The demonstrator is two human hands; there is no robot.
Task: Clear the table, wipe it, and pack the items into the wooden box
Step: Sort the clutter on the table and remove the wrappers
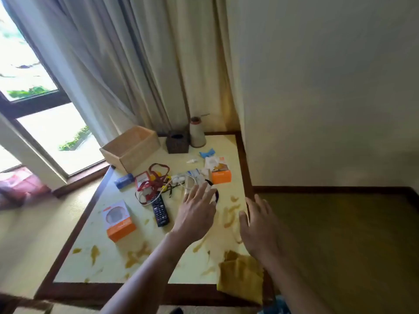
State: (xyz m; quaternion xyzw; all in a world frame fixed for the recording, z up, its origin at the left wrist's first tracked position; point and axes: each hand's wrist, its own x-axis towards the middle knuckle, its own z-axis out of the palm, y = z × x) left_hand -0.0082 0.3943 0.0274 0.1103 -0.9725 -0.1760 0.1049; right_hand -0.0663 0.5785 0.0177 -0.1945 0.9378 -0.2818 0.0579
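A pale table (108,264) with a dark wooden rim carries brown smears and clutter. An empty wooden box (130,148) stands at its far left corner. My left hand (197,209) hovers open, fingers spread, over a dark ring-shaped item beside white cables (183,180). My right hand (258,223) is open above the table's right edge and holds nothing. A black remote (159,210), a red lanyard with a card holder (147,181), a blue item (124,180) and two orange boxes (119,220) (221,175) lie on the table. A yellow cloth (240,277) sits at the near right corner.
A dark woven tissue box (177,142) and a beige cone of thread (197,132) stand at the far edge. Curtains (140,64) hang behind the table, with a glass door (45,114) at left. The wall (328,87) closes the right side above a greenish floor (340,245).
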